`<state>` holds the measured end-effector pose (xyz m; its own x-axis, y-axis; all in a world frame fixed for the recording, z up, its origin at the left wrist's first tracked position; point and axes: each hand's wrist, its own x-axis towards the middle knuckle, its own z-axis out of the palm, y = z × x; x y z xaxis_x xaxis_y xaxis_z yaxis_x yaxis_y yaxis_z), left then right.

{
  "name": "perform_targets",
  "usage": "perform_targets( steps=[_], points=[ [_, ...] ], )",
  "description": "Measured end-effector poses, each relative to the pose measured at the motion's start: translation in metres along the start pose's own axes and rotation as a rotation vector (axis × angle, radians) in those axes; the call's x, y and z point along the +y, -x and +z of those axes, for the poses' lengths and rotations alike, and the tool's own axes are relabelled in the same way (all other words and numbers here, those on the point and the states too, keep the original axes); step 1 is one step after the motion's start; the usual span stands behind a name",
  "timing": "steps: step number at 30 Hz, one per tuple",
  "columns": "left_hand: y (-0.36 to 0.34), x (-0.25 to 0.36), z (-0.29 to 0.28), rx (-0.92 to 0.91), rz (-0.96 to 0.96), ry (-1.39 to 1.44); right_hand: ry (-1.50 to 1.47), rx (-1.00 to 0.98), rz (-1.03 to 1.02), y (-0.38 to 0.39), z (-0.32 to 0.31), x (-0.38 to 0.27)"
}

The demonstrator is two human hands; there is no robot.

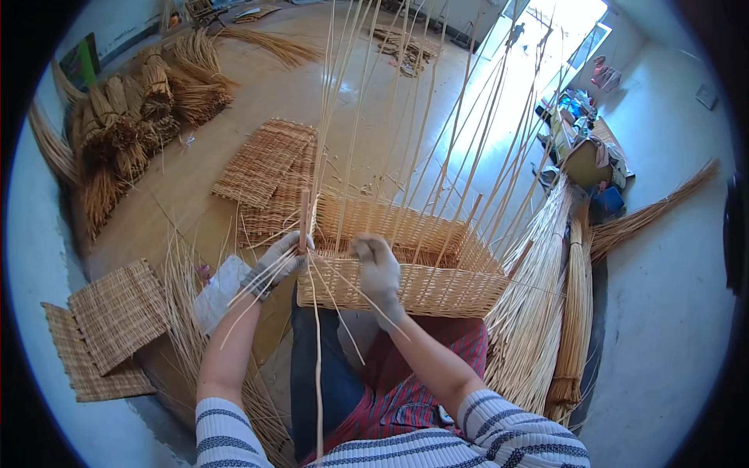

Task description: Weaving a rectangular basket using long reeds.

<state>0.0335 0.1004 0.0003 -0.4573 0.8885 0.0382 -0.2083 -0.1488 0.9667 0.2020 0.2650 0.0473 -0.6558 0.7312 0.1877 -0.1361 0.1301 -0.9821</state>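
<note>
A rectangular wicker basket [406,287] rests across my lap, with long pale rods standing up from its far and right sides. My left hand [275,264], in a light glove, is closed at the near left corner, beside a thick upright corner stick [304,218]. Several thin willow rods [261,285] fan out from under its fingers. Other loose rods [317,359] hang from that corner over my legs. Also gloved, my right hand [379,277] is curled in front of the near wall, its fingertips slightly blurred. What it may hold is hidden.
Woven panels [269,171] lie beyond the basket, and more panels [121,316] sit at the left. Rod bundles [133,109] are stacked against the left wall. Pale bundles [527,304] stand at the right, near a cluttered seat [585,164]. Loose rods [183,292] lie by my left arm.
</note>
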Motion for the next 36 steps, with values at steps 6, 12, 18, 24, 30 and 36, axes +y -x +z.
perform_targets(
  steps=[6, 12, 18, 24, 30, 36],
  points=[
    [0.004, -0.005, 0.01, 0.243, -0.047, -0.151, 0.505, -0.065, -0.206, -0.062, 0.06, -0.098],
    [0.023, -0.039, 0.049, 1.002, -0.036, -0.57, -0.27, 0.075, 0.072, 0.012, -0.067, 0.03],
    [0.019, 0.018, 0.161, 0.409, 0.266, -1.216, -0.197, 0.048, 0.202, -0.022, -0.072, 0.0],
    [0.001, -0.02, 0.167, 0.443, 0.181, -1.344, 0.102, 0.016, -0.308, -0.085, -0.06, -0.044],
    [-0.017, -0.018, 0.185, 0.337, 0.534, -1.497, -0.018, 0.361, 0.135, 0.009, -0.176, 0.029],
    [-0.038, -0.043, 0.252, 0.304, 0.137, -1.616, 0.683, 0.122, -0.378, -0.067, -0.134, -0.063]
  ],
)
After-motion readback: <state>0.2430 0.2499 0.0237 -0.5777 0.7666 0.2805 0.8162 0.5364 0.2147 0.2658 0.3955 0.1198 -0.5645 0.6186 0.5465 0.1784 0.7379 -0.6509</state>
